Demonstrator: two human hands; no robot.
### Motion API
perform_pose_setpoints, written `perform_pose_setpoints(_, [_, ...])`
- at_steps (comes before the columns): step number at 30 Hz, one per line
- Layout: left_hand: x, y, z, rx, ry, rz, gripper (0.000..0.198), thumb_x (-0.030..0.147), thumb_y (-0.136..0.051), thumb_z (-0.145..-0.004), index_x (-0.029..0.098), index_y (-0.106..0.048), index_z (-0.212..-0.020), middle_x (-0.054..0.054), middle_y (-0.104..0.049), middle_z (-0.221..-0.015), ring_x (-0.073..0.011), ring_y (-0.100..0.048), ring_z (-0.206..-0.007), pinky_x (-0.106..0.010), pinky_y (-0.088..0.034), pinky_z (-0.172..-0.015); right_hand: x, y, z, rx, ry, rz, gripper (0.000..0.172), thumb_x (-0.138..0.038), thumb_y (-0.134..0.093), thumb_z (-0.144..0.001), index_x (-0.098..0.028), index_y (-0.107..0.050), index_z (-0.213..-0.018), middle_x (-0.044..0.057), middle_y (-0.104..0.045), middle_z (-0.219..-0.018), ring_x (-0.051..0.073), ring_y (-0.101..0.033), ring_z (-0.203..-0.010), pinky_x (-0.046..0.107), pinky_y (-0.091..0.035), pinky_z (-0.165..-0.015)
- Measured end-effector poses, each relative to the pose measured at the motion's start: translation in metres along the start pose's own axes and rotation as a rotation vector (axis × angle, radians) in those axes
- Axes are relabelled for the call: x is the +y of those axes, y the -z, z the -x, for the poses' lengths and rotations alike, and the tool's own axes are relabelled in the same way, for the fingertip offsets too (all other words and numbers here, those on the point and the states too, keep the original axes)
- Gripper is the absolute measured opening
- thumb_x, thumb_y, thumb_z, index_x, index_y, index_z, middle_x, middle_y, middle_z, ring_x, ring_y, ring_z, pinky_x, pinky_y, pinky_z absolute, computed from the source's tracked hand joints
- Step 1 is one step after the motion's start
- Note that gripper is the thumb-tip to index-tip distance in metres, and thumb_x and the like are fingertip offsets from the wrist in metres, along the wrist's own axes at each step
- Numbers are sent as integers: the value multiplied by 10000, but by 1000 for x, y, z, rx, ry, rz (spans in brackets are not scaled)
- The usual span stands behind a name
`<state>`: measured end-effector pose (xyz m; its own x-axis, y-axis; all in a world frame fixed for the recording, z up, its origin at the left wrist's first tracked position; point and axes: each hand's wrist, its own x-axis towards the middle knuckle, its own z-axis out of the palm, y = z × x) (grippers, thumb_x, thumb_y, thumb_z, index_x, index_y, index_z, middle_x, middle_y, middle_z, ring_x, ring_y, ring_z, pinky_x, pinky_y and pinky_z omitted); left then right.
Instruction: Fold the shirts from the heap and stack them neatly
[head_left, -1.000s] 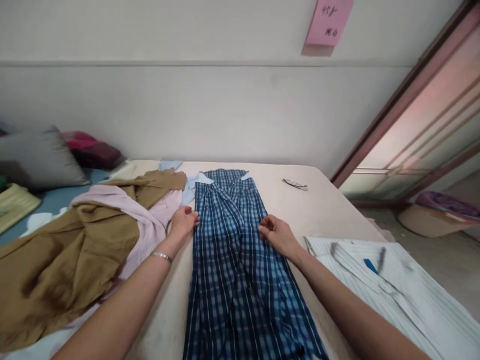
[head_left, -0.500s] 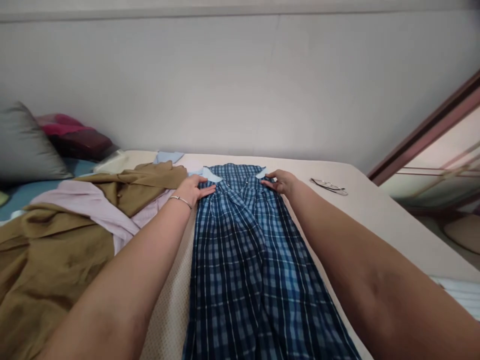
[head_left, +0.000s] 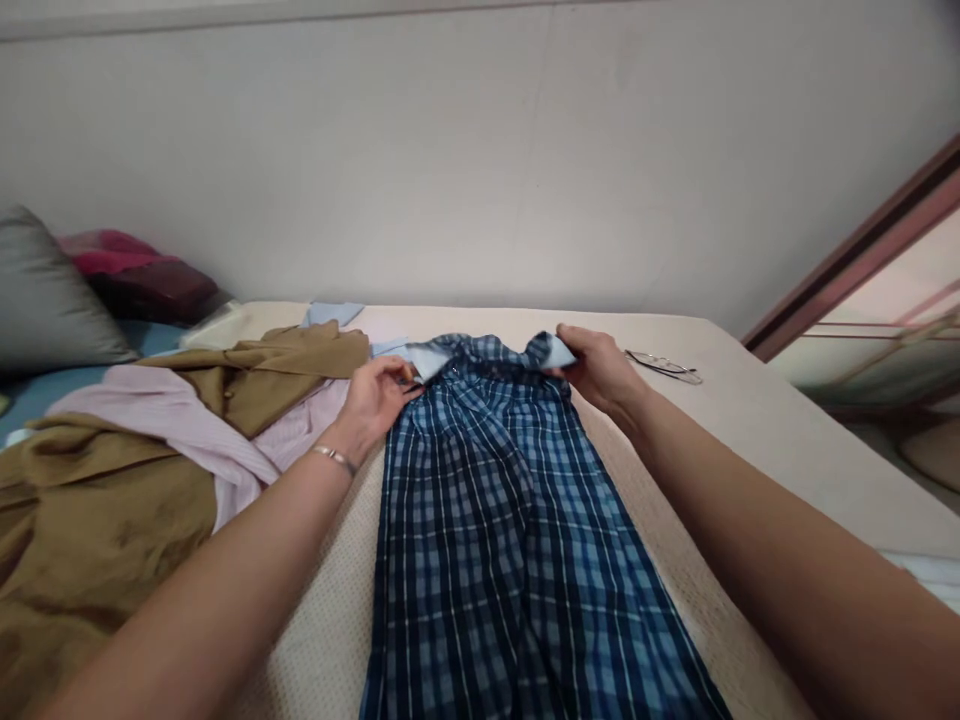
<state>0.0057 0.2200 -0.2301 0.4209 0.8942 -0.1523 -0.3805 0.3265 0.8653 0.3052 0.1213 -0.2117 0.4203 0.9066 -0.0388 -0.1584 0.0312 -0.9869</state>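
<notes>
A blue plaid garment [head_left: 465, 500] with light-blue trim at its top corners lies lengthwise on the cream surface. Its far end is lifted and bunched between the two hands. My left hand [head_left: 379, 400], with a bracelet at the wrist, pinches the left top corner beside the light-blue trim. On the other side, my right hand [head_left: 596, 370] grips the right top corner, where a light-blue flap stands folded up. Small shiny spots show near the garment's neckline.
Brown clothing [head_left: 127, 500] and a pink striped garment [head_left: 169, 410] lie at the left. Glasses [head_left: 664, 368] rest right of my right hand. A grey pillow [head_left: 52, 300] is at the far left, and the wall [head_left: 450, 170] stands behind.
Both hands now grip the top corners rather than resting fingers on them. My right hand has moved right and up, and the garment's top edge has lifted and folded.
</notes>
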Motion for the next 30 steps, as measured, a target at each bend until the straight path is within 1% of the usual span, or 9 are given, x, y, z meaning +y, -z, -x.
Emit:
perform_pose_setpoints(5, [-12, 21, 46, -69, -57, -367, 550, 550, -543, -901, 189, -527, -486, -44, -570, -516, -192, -652, -657, -314, -494, -773, 16, 44, 61, -330, -82, 438, 510, -565, -518, -939, -166, -603, -633, -12, -479, -503, 98, -400, -489, 247, -310, -496])
perform_pose_setpoints(12, [-13, 18, 53, 87, -7, -480, 413, 373, -872, -609, 170, -514, -580, -5, -611, -593, -91, -487, -509, -213, -331, -496, 30, 49, 73, -219, -119, 491, 431, -559, -727, -741, -201, -513, -632, -59, -435, -515, 86, -330, -482, 253, -246, -487])
perform_pose_setpoints(15, [9, 20, 60, -72, 162, -708, 383, 424, -872, -610, 159, -613, -707, -43, -680, -741, -116, -561, -558, -220, -400, -520, 22, 52, 75, -240, -78, 692, 358, -501, -720, -750, -204, -537, -671, -28, -511, -571, 114, -420, -527, 264, -321, -519])
perform_pose_setpoints(17, [27, 23, 64, -188, 234, -893, 383, 496, -813, -691, 171, -682, -848, -80, -716, -884, -175, -647, -631, -271, -475, -573, 14, 52, 75, -186, 20, 1042, 280, -447, -668, -816, -196, -579, -730, 30, -602, -663, 156, -506, -601, 299, -382, -581])
perform_pose_setpoints(19, [35, 21, 65, -128, 89, -1159, 356, 524, -718, -790, 178, -702, -872, -109, -719, -921, -241, -690, -702, -328, -510, -628, 8, 45, 76, -17, 157, 1401, 273, -438, -587, -896, -175, -630, -837, 109, -669, -799, 218, -578, -703, 353, -425, -652])
perform_pose_setpoints(21, [28, 16, 64, 10, -246, -1448, 339, 495, -612, -886, 172, -711, -914, -147, -718, -987, -301, -700, -859, -391, -528, -753, 10, 32, 77, 64, 288, 1555, 394, -490, -459, -976, -150, -656, -1014, 176, -691, -976, 285, -624, -853, 412, -463, -734])
perform_pose_setpoints(24, [-7, 9, 60, -92, -600, -1719, 457, 475, -476, -981, 188, -612, -1310, -179, -578, -1393, -345, -535, -1286, -517, -407, -1059, 32, 9, 77, -120, 450, 1495, 587, -603, -338, -1004, -188, -568, -1349, 184, -587, -1364, 356, -531, -1241, 506, -436, -981])
perform_pose_setpoints(26, [-35, 11, 57, -234, -615, -1812, 588, 531, -435, -996, 223, -446, -1497, -171, -399, -1566, -359, -362, -1441, -582, -281, -1148, 55, 2, 76, -227, 458, 1469, 674, -681, -339, -975, -271, -436, -1502, 121, -400, -1573, 371, -339, -1435, 563, -309, -1126])
perform_pose_setpoints(30, [-65, 28, 49, -240, -584, -1902, 689, 609, -430, -977, 259, -350, -1565, -175, -266, -1633, -393, -213, -1506, -645, -199, -1163, 88, 7, 71, -231, 385, 1491, 757, -760, -321, -934, -356, -302, -1574, 51, -217, -1667, 367, -173, -1515, 598, -167, -1194])
